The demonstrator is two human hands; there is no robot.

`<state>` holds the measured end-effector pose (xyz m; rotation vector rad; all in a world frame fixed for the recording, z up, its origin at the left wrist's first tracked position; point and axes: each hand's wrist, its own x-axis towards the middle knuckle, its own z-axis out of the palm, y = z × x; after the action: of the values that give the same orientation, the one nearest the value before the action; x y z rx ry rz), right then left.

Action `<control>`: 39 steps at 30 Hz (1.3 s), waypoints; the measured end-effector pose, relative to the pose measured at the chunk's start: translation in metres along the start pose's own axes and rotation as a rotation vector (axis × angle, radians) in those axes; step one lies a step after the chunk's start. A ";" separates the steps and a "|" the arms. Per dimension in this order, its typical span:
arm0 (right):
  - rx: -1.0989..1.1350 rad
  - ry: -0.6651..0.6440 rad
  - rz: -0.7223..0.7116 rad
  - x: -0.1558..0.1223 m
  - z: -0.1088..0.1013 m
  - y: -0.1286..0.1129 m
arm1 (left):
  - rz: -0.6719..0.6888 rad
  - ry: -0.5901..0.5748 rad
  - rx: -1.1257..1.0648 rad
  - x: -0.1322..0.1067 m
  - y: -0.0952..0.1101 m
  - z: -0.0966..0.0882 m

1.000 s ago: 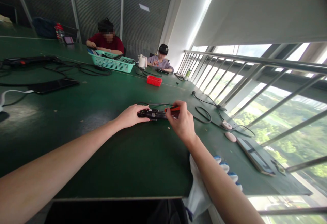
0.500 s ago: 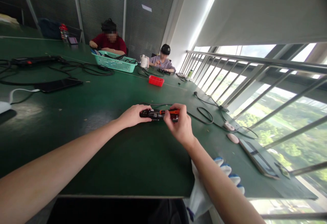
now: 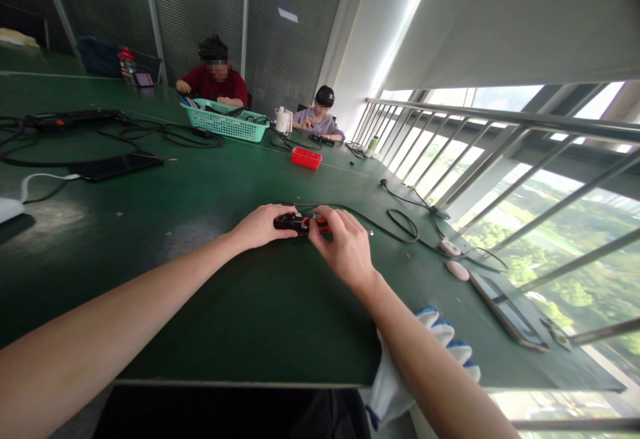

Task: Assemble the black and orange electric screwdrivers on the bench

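Note:
A black and orange hand tool (image 3: 300, 223) lies on the green table (image 3: 225, 279) in front of me. My left hand (image 3: 260, 225) is closed over its left end and holds it down. My right hand (image 3: 341, 247) covers its right end, fingers curled on the orange part, so most of that end is hidden. A thin black cable (image 3: 395, 222) runs off to the right from behind my right hand.
A white and blue work glove (image 3: 435, 339) lies under my right forearm at the table edge. A phone (image 3: 505, 312) and two small pink ovals (image 3: 457, 269) lie right. Farther off: red bin (image 3: 306, 157), teal basket (image 3: 225, 122), black tablet (image 3: 115, 165), cables, two seated people.
My right hand has slid left along the tool, from its orange right end toward the middle, and now covers most of the orange part. My left hand has stayed in place.

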<state>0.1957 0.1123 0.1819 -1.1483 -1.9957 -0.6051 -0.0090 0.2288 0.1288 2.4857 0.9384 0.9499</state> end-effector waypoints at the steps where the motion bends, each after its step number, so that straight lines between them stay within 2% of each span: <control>1: 0.023 -0.004 0.017 0.000 0.000 -0.001 | 0.004 -0.003 -0.006 0.000 0.001 0.000; 9: 0.156 -0.059 0.069 -0.002 -0.001 0.000 | -0.037 0.001 0.018 0.000 -0.004 0.001; 13: 0.219 -0.097 0.157 -0.003 -0.001 0.003 | -0.048 -0.013 0.016 0.000 -0.003 -0.001; 15: 0.168 -0.062 0.209 -0.003 -0.002 0.007 | -0.056 -0.018 0.008 0.000 -0.001 -0.002; 17: 0.072 0.031 0.239 -0.004 -0.004 0.013 | -0.062 -0.020 -0.005 0.000 -0.001 -0.003; 19: -0.012 0.117 0.238 -0.004 -0.007 0.019 | -0.072 -0.028 -0.018 0.001 0.000 -0.004; 21: -0.043 0.143 0.223 -0.003 -0.009 0.022 | -0.081 -0.038 -0.031 0.001 0.000 -0.005; 27: -0.110 0.065 0.168 -0.003 -0.006 0.023 | -0.090 -0.047 -0.036 0.001 0.000 -0.005; 33: -0.124 0.110 0.142 -0.003 -0.008 0.022 | -0.085 -0.047 -0.036 0.002 0.001 -0.004; 39: -0.164 0.043 0.150 -0.002 -0.008 0.022 | -0.091 -0.061 0.017 0.001 -0.001 -0.005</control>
<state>0.2184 0.1167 0.1860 -1.3582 -1.8307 -0.7198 -0.0117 0.2304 0.1326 2.4488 1.0338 0.8357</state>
